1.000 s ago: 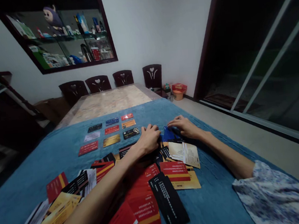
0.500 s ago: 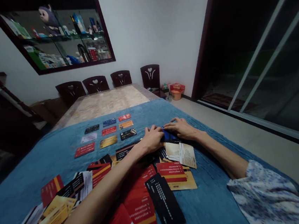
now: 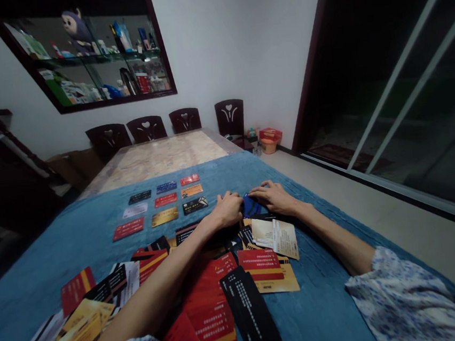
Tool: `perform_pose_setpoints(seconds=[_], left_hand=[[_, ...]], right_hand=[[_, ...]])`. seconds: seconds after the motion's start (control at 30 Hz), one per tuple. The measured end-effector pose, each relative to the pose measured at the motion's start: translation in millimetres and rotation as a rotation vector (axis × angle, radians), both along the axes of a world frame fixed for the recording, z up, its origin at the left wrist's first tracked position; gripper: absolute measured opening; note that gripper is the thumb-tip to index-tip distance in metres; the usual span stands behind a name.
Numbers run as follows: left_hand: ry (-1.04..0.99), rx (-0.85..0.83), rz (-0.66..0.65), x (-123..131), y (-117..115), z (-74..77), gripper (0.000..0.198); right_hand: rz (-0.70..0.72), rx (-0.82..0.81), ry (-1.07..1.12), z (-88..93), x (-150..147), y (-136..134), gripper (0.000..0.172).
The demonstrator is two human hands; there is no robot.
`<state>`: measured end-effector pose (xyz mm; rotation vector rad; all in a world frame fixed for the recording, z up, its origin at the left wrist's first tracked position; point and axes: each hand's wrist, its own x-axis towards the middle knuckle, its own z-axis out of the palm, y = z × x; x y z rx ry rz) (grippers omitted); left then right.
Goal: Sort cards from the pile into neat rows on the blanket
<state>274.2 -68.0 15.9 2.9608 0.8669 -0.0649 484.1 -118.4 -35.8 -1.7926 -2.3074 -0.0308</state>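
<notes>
A blue card (image 3: 251, 206) lies at the far right end of the card pile, between my two hands. My right hand (image 3: 275, 197) has its fingers bent onto the card's right side, gripping it. Just left of the card is my left hand (image 3: 228, 210), fingers curled downward and closed; whatever they hold is hidden. Below the hands spread loose cards: a cream card (image 3: 274, 235), a red card with a yellow stripe (image 3: 259, 264) and a black card (image 3: 251, 310). My left forearm covers part of the pile.
Beyond the pile, several cards lie in rows, among them a gold card (image 3: 165, 216) and a black card (image 3: 194, 205). A blue cloth (image 3: 315, 290) covers the near table. Dark chairs (image 3: 229, 118) stand at the far end, and a glass door (image 3: 397, 95) is at right.
My left hand has shifted slightly left, off the blue card, so more of the card shows. The card sits a little further left and tilted; my right hand stays on it.
</notes>
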Motion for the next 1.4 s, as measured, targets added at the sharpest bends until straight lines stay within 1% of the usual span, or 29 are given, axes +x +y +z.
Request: perform_pose_setpoints(seconds=[0.17, 0.3, 0.37, 0.47, 0.63, 0.73, 0.97, 1.17, 1.23, 1.33, 1.4], left_hand=[[-0.007, -0.014, 0.018, 2, 0, 1.1, 0.029], [0.007, -0.005, 0.027, 6, 0, 2.6, 0.037], [0.015, -0.007, 0.025, 8, 0, 3.3, 0.038], [0.001, 0.000, 0.034, 10, 0, 4.2, 0.028], [0.000, 0.046, 0.051, 13, -1, 6.7, 0.035], [0.014, 0.057, 0.045, 14, 0, 8.9, 0.032], [0.045, 0.028, 0.033, 15, 0, 12.6, 0.028], [0.033, -0.009, 0.036, 14, -2, 14.8, 0.025], [0.021, -0.024, 0.053, 14, -3, 16.0, 0.025], [0.001, -0.040, 0.091, 13, -4, 17.3, 0.028], [-0.010, -0.025, 0.093, 12, -6, 17.8, 0.029]], right_hand=[[-0.019, -0.004, 0.014, 3.5, -2, -1, 0.046], [-0.009, -0.004, 0.038, 3.0, -2, 0, 0.046], [-0.009, 0.000, 0.041, 2.4, -2, 0, 0.046], [-0.022, 0.012, 0.003, 3.1, -3, 0, 0.044], [-0.026, 0.048, -0.115, 7.8, -6, -1, 0.038], [-0.032, 0.061, -0.145, 9.8, -8, -2, 0.036], [0.047, 0.063, -0.019, 12.1, -6, -6, 0.032], [0.051, 0.033, 0.027, 15.5, -7, -9, 0.041], [0.051, 0.032, 0.041, 15.3, -6, -10, 0.040], [0.064, 0.065, 0.067, 13.9, -5, -10, 0.037], [0.085, 0.117, 0.067, 12.6, -4, -10, 0.035]])
